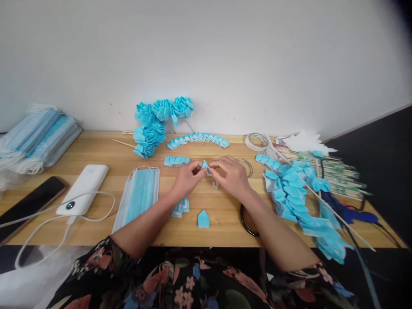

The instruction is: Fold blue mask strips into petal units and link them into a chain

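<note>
A wooden table (222, 235) bears a heap of blue folded pieces (288, 193) on the right, stacked masks (38, 135) far left and blue flowers (151, 128) far, left of centre. Mid-table are the right hand (230, 174) and left hand (189, 176); nearer lies a loose pentagon (203, 219). Between the hands, pinched by both sets of fingertips, is a small blue scrap (205, 164)

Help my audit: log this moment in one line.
left hand: pinching blue piece | right hand: pinching same piece | nearby: blue pentagon
</note>
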`<state>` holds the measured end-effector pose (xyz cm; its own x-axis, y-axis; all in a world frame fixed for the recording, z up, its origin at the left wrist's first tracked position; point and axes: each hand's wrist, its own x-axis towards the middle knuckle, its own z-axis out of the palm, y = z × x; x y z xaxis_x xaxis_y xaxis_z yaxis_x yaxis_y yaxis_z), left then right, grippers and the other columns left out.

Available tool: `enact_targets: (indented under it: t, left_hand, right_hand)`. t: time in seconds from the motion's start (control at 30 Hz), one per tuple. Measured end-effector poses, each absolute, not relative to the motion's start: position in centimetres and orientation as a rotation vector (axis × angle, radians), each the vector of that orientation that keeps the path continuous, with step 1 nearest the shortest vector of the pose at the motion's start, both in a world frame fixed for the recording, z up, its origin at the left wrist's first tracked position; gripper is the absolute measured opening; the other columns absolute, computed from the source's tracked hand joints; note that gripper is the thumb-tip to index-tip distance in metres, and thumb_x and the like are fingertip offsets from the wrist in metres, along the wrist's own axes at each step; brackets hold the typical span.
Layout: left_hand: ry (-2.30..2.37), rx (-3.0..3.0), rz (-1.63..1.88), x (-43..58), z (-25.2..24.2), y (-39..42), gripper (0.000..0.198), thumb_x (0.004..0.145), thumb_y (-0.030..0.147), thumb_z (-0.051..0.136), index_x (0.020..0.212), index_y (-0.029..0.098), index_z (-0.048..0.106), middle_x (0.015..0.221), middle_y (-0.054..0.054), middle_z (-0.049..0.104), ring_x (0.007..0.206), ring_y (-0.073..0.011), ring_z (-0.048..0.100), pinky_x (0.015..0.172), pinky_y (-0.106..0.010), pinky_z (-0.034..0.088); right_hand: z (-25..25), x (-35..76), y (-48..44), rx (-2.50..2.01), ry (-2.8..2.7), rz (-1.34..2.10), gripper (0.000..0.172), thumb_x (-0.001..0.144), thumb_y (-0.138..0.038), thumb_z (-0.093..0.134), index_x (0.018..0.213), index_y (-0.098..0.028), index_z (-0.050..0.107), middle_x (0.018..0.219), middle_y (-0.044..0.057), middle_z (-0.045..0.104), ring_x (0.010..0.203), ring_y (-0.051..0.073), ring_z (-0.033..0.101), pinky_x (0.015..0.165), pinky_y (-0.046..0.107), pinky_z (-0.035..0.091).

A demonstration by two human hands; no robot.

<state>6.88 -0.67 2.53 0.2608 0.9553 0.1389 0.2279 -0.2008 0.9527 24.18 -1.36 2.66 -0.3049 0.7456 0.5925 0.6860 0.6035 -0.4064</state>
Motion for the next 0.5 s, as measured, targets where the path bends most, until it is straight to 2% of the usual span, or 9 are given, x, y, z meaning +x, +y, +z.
enact_targets:
  t: [0.17,0.33,0.5]
  left_hand:
    - [1.13,1.676,1.021,6.88,2.29,-0.65,0.021,0.079,0.029,0.054,0.063,0.017,0.048,0.059,0.004,0.04,0.059,-0.0095,0.037,0.056,-0.023,0.03]
    - [1.12,1.662,1.019,6.89,2.17,-0.61,0.018,0.08,0.029,0.055,0.067,0.017,0.053,0.061,0.004,0.045,0.061,-0.0098,0.04,0.058,-0.023,0.032]
    - [1.117,1.631,1.026,6.86,2.28,-0.58,0.019,0.079,0.03,0.056,0.066,0.016,0.053,0.06,0.005,0.043,0.059,-0.0093,0.039,0.056,-0.022,0.031]
  right_hand:
    - [2.78,24.11,-1.42,-1.112,-2.031,0.178,0.009,0.087,-0.02,0.058,0.084,-0.021,0.066,0.079,0.003,0.07,0.078,0.018,0.062,0.073,0.032,0.045]
    - [2.95,24.16,-1.35,-1.107,-2.021,0.259,0.013,0.089,-0.02,0.055,0.082,-0.021,0.066,0.076,0.002,0.068,0.075,0.016,0.06,0.072,0.031,0.044]
    - [3.01,24.29,-1.22,-1.096,-2.018,0.282,0.015,0.09,-0.02,0.054,0.083,-0.02,0.067,0.074,0.002,0.068,0.073,0.017,0.06,0.071,0.031,0.043]
